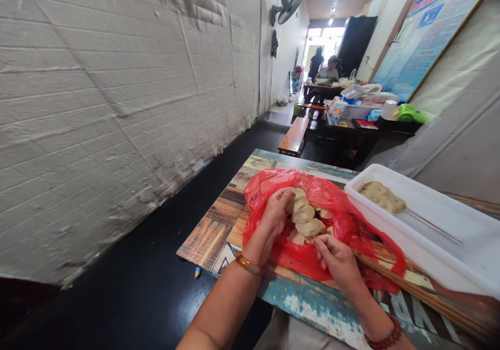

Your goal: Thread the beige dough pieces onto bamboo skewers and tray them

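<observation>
Several pale tan round slices (pixel 303 214) sit in an overlapping row on a thin wooden skewer. My left hand (pixel 278 207) pinches the slice at the far end of the row. At the near end, my right hand (pixel 332 253) is closed on the skewer (pixel 313 235), most of which is hidden by the slices and my fingers. Below them an opened red plastic bag (pixel 261 183) lies on the table with loose slices (pixel 297 237) of the same kind inside. To the right, a white tray (pixel 424 188) holds skewered slices (pixel 380 196) with bare sticks pointing toward me.
A bundle of wooden skewers (pixel 425 300) lies along the patchwork-patterned table (pixel 207 235), right of my right hand. A white wall (pixel 117 105) runs along the left. Beyond stand an orange bench (pixel 294 135), a cluttered table (pixel 351 126) and two people in the distance.
</observation>
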`<state>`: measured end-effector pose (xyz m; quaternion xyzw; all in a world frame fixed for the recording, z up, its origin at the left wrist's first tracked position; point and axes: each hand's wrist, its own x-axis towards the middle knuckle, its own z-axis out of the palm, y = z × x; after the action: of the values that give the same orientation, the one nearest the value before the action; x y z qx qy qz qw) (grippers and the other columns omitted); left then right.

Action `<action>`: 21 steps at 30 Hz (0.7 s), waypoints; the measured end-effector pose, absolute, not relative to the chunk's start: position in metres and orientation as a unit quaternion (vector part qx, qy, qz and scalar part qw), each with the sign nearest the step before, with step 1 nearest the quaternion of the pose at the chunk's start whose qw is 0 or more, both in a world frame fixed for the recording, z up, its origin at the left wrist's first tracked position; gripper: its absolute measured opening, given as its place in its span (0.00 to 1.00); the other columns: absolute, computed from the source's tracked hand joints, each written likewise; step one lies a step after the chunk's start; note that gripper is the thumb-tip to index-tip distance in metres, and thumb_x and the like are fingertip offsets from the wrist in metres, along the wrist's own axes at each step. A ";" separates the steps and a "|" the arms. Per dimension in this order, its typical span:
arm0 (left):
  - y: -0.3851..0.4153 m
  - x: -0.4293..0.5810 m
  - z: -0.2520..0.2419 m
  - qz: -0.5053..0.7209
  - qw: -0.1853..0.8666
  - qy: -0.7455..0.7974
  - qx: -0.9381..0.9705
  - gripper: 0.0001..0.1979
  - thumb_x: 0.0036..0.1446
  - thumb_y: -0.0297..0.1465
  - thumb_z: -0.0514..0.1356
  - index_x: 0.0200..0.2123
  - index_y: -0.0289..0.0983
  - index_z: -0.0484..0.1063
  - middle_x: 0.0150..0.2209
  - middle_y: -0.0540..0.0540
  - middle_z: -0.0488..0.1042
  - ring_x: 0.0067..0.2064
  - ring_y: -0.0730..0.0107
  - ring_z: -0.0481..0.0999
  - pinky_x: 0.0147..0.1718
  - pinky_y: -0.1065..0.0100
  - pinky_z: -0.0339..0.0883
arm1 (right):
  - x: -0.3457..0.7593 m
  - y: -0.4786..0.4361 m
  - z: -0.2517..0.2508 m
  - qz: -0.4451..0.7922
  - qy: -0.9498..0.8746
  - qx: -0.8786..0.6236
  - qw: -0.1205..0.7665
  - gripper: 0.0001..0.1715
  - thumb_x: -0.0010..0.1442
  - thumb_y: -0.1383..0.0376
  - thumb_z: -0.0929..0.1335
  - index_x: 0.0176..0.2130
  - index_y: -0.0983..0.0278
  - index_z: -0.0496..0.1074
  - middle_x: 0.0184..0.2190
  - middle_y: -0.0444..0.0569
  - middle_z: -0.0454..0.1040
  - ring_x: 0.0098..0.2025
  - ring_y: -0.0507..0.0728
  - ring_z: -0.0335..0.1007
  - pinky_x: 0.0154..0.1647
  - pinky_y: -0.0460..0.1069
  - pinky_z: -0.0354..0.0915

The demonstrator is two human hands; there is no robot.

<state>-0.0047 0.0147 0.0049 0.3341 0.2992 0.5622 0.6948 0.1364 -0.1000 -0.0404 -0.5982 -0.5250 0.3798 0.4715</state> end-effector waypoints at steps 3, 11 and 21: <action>0.012 -0.004 0.007 0.529 0.748 0.269 0.299 0.15 0.42 0.37 0.68 0.30 0.34 0.75 0.30 0.47 0.74 0.29 0.73 0.70 0.31 0.70 0.63 | 0.137 -0.099 -0.040 0.399 -0.517 -0.587 0.479 0.24 0.57 0.46 0.64 0.31 0.64 0.71 0.18 0.39 0.64 0.15 0.49 0.59 0.18 0.45 0.55; 0.013 -0.003 0.003 0.550 0.674 0.325 0.371 0.15 0.40 0.33 0.68 0.33 0.34 0.74 0.30 0.47 0.75 0.28 0.73 0.70 0.29 0.71 0.62 | 0.135 -0.100 -0.038 0.342 -0.556 -0.599 0.464 0.22 0.59 0.49 0.64 0.28 0.63 0.71 0.17 0.40 0.64 0.16 0.49 0.59 0.18 0.45 0.55; 0.015 0.000 0.002 0.556 0.669 0.340 0.357 0.20 0.41 0.37 0.68 0.38 0.35 0.73 0.33 0.46 0.76 0.31 0.71 0.73 0.32 0.71 0.64 | 0.136 -0.098 -0.036 0.391 -0.516 -0.583 0.490 0.23 0.58 0.48 0.64 0.29 0.64 0.71 0.17 0.40 0.64 0.15 0.48 0.58 0.16 0.44 0.54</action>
<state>0.0005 0.0151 0.0024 0.3574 0.3399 0.5564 0.6687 0.1359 -0.0984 -0.0357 -0.5831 -0.5162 0.3911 0.4904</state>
